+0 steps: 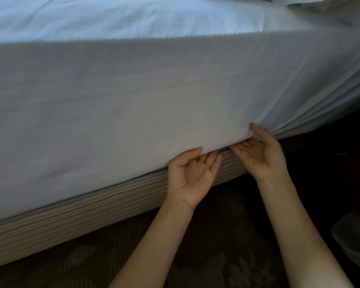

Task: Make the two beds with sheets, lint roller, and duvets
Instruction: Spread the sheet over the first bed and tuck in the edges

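Tucking the white sheet (133,113) under the mattress, it seems: both palms face up to push its bottom edge in. The right hand (258,154) has a pinching grip on that edge. The left hand (192,173) lies open, fingertips pushing just above the ribbed bed base (71,215).

Counted: one bed (71,217), ribbed beige base showing; one white sheet (133,100) on it. Two hands are logged: left hand (192,173) and right hand (260,156). Two bare forearms (158,246) and one carpeted floor (81,269) are noted. One pale shoe-like item (353,242) is logged at the right edge, type unresolved. One crumpled fabric heap (345,11) is logged top right.
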`<action>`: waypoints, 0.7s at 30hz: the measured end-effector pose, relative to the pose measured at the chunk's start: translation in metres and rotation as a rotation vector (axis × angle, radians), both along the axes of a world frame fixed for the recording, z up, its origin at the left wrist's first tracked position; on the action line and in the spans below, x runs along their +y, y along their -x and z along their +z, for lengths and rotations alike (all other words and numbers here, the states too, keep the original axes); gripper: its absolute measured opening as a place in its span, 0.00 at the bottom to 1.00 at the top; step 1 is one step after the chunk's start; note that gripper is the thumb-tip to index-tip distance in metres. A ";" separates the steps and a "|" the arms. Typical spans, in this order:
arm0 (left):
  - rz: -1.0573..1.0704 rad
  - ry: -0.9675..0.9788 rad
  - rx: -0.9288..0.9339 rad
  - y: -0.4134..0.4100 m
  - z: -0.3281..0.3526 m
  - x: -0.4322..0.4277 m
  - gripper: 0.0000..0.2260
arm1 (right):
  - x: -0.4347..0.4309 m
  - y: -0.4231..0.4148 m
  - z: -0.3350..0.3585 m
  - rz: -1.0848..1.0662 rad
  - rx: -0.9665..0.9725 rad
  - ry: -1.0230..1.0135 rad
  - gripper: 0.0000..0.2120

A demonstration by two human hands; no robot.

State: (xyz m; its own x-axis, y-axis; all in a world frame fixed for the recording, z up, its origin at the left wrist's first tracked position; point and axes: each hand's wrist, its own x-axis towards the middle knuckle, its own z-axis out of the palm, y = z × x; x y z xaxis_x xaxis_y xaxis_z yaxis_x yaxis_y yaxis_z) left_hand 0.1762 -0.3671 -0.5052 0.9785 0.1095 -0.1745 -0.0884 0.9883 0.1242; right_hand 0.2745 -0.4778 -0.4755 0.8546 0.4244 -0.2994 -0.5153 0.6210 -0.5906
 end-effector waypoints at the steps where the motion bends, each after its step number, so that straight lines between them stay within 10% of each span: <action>1: 0.007 -0.001 0.014 0.000 0.002 -0.001 0.24 | 0.001 0.000 0.000 0.000 -0.006 0.007 0.28; 9: 0.191 0.071 0.250 0.026 0.028 -0.014 0.20 | -0.009 -0.004 0.008 0.088 -0.004 0.139 0.24; 14: 0.225 0.045 0.264 0.078 0.025 0.023 0.22 | -0.021 -0.002 0.029 0.212 -0.054 0.378 0.50; 18: 0.239 -0.012 0.333 0.099 0.028 0.030 0.19 | -0.013 0.014 0.036 0.064 0.067 0.386 0.21; 21: 0.193 -0.188 0.485 0.121 0.032 0.014 0.16 | -0.007 0.037 0.037 -0.179 0.029 0.526 0.20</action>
